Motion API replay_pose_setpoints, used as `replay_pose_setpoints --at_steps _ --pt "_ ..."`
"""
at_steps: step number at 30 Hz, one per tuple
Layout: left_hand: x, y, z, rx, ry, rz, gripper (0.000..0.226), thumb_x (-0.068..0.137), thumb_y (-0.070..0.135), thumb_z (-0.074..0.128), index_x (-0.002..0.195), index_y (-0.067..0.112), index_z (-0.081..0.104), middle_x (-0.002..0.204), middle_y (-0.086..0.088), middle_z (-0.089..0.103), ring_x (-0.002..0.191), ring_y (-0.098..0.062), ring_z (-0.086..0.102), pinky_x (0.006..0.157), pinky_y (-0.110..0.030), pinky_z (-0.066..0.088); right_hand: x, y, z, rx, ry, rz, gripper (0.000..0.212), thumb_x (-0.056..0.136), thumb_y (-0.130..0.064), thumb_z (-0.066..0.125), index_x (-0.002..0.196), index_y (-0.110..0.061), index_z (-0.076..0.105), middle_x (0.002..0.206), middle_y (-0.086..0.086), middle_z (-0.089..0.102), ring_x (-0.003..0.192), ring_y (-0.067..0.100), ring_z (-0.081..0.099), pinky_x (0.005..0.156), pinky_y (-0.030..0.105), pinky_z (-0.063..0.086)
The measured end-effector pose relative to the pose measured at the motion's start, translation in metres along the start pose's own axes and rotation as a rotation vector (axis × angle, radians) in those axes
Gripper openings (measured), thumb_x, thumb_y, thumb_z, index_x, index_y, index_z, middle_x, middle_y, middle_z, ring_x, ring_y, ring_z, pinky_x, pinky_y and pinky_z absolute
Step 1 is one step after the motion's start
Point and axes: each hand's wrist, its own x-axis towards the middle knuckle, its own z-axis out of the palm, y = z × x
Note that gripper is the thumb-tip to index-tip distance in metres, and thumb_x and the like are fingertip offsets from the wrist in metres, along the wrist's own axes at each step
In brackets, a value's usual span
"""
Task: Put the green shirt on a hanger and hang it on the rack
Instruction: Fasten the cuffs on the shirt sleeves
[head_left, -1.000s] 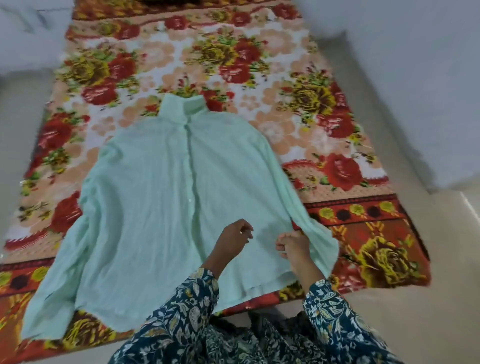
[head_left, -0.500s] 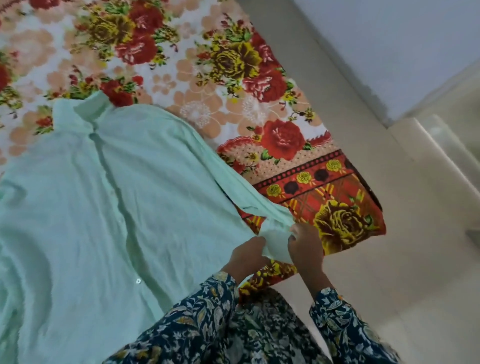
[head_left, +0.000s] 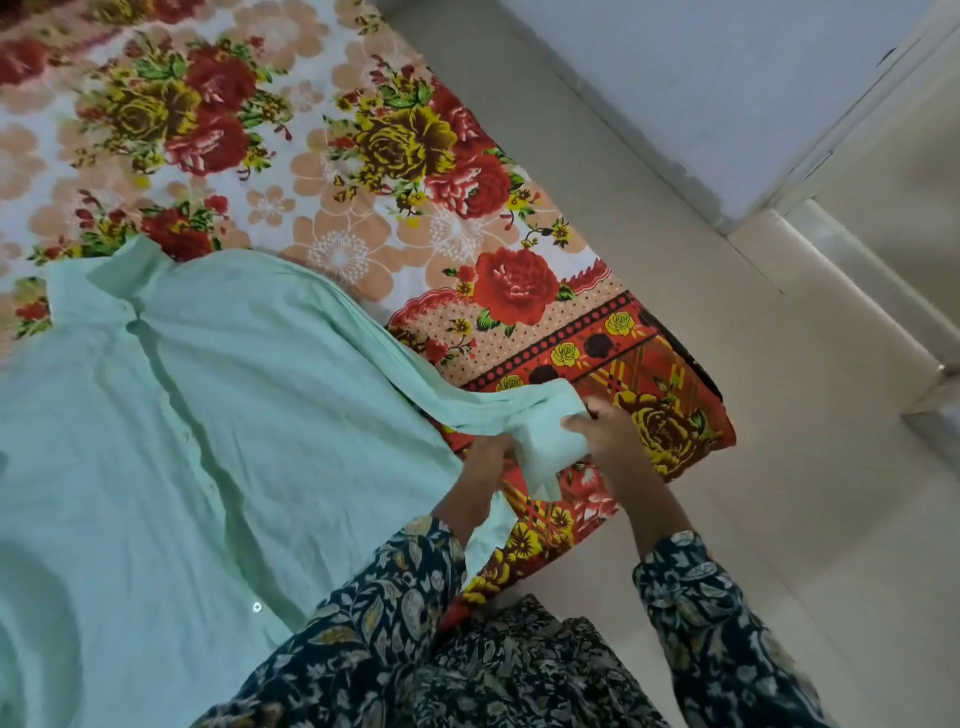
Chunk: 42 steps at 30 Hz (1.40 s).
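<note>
The pale green shirt (head_left: 171, 441) lies spread flat, front up and buttoned, on a floral sheet (head_left: 363, 156), its collar at the upper left. Its right sleeve runs out to the sheet's corner. My left hand (head_left: 480, 470) and my right hand (head_left: 605, 428) both grip the cuff end of that sleeve, lifted a little off the sheet, with the cloth bunched between them. No hanger or rack is in view.
The floral sheet ends at a corner just right of my hands. Beyond it is bare beige floor (head_left: 779, 519), a pale wall (head_left: 701, 78) and a raised step edge (head_left: 857, 291) at the right. My patterned dark sleeves fill the bottom.
My hands left the shirt's lower hem, went right to the sleeve end and took hold of it. The view swung right. The cuff is now raised and bunched.
</note>
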Motion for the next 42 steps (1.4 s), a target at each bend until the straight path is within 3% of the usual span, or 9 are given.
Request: replay_pose_setpoints --at_steps 4,8,14,18,25,28,31,35,42 --pt "-0.006 0.014 0.007 -0.368 -0.330 -0.103 0.028 0.095 0.024 0.041 0.113 0.010 0.057 0.086 -0.005 0.064 0.073 -0.019 0.060 0.053 -0.024 0.050 0.003 -0.021 -0.004 0.029 -0.146 -0.019 0.010 0.088 -0.008 0.057 0.096 -0.004 0.062 0.087 0.011 0.062 0.080 0.024 0.059 0.065 0.029 0.048" --pt "-0.007 0.011 0.008 -0.717 -0.421 -0.075 0.030 0.099 0.019 0.032 0.104 0.008 0.059 0.089 -0.008 0.070 0.072 -0.019 0.070 0.059 -0.029 0.058 0.001 -0.029 0.005 0.079 -0.331 0.094 0.025 0.093 -0.027 0.051 0.088 -0.007 0.064 0.085 0.009 0.069 0.070 0.017 0.069 0.072 0.030 0.054" --pt "-0.010 0.010 0.002 -0.837 -0.278 -0.089 0.025 0.095 0.014 0.034 0.091 0.007 0.058 0.068 -0.006 0.066 0.060 -0.015 0.058 0.058 -0.026 0.054 -0.008 -0.018 0.010 -0.467 -0.012 -0.126 0.017 0.087 -0.016 0.057 0.096 -0.003 0.061 0.095 0.010 0.061 0.082 0.018 0.054 0.070 0.032 0.044" --pt "-0.012 0.013 0.003 -0.881 -0.211 -0.099 0.026 0.097 0.016 0.032 0.099 0.006 0.056 0.092 -0.011 0.062 0.082 -0.022 0.058 0.060 -0.027 0.055 -0.013 -0.005 0.015 -0.237 0.017 0.064 0.023 0.081 -0.020 0.068 0.087 -0.004 0.053 0.084 0.012 0.054 0.071 0.022 0.049 0.055 0.030 0.038" --pt "-0.030 0.009 -0.025 -0.602 0.361 -0.094 0.015 0.090 0.009 0.045 0.079 0.005 0.053 0.075 -0.008 0.054 0.059 -0.017 0.049 0.054 -0.026 0.040 -0.015 -0.003 0.016 -0.169 0.066 -0.001 0.018 0.081 -0.001 0.060 0.099 0.001 0.062 0.081 0.011 0.060 0.068 0.021 0.056 0.061 0.033 0.045" --pt "-0.041 0.022 -0.031 -0.183 0.708 0.351 0.009 0.087 0.009 0.049 0.092 0.008 0.056 0.097 -0.009 0.055 0.086 -0.023 0.052 0.073 -0.033 0.042 -0.017 0.000 0.021 -0.390 0.097 -0.151 0.020 0.081 -0.006 0.057 0.099 -0.002 0.064 0.088 0.004 0.060 0.077 0.018 0.056 0.066 0.030 0.044" --pt "-0.044 0.041 -0.021 0.563 0.465 0.823 0.028 0.079 0.024 0.048 0.100 0.011 0.061 0.109 -0.006 0.056 0.108 -0.025 0.045 0.083 -0.031 0.034 -0.018 0.004 0.027 -0.493 0.122 -0.269 0.011 0.082 -0.006 0.055 0.089 -0.005 0.063 0.088 0.004 0.054 0.077 0.018 0.052 0.054 0.024 0.034" --pt "-0.021 0.046 -0.008 1.324 -0.034 0.574 0.057 0.080 0.038 0.047 0.133 0.018 0.041 0.137 -0.005 0.042 0.130 -0.026 0.031 0.102 -0.042 0.027 -0.021 0.010 0.034 -0.438 0.146 -0.372 0.006 0.081 -0.002 0.055 0.077 -0.002 0.059 0.081 0.007 0.048 0.066 0.013 0.042 0.051 0.012 0.029" --pt "-0.016 0.043 -0.012 0.907 0.159 0.541 0.021 0.090 0.007 0.045 0.097 -0.003 0.061 0.103 -0.020 0.061 0.096 -0.032 0.059 0.074 -0.033 0.043 -0.022 0.009 0.034 -0.336 0.128 -0.333 0.012 0.084 -0.004 0.059 0.090 0.002 0.067 0.093 0.017 0.063 0.080 0.017 0.052 0.057 0.016 0.034"
